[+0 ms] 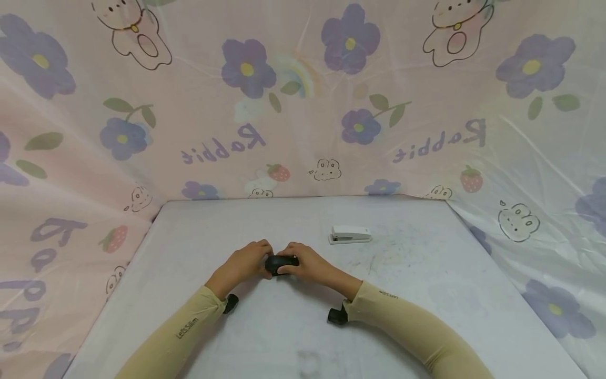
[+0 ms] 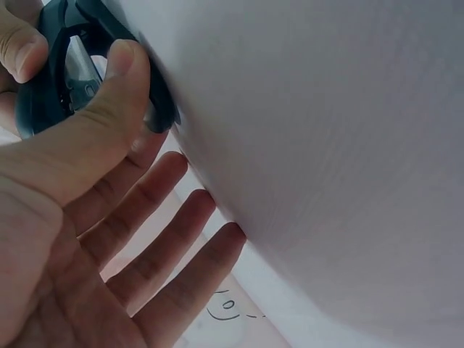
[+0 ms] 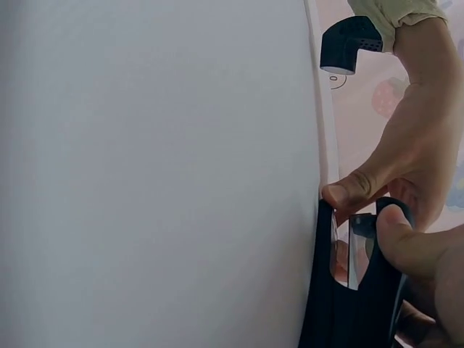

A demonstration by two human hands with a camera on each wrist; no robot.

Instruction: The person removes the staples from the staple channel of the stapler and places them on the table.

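A black stapler (image 1: 282, 265) lies low over the white table between both hands, a metal strip showing through the gap in its body in both wrist views. My left hand (image 1: 248, 260) pinches one end between thumb and index finger. Its other fingers (image 2: 181, 279) stretch out loosely along the tabletop in the left wrist view. From the other side my right hand (image 1: 310, 265) grips the stapler's body, its thumb (image 3: 395, 228) on the upper part in the right wrist view. Most of the right hand's fingers are hidden behind the black body.
A white stapler (image 1: 350, 235) stands farther back on the table (image 1: 402, 326), right of the hands. Printed cloth (image 1: 303, 116) hangs behind the table and along both sides. A dark wrist camera (image 1: 337, 316) juts from the right sleeve, another (image 1: 231, 303) from the left.
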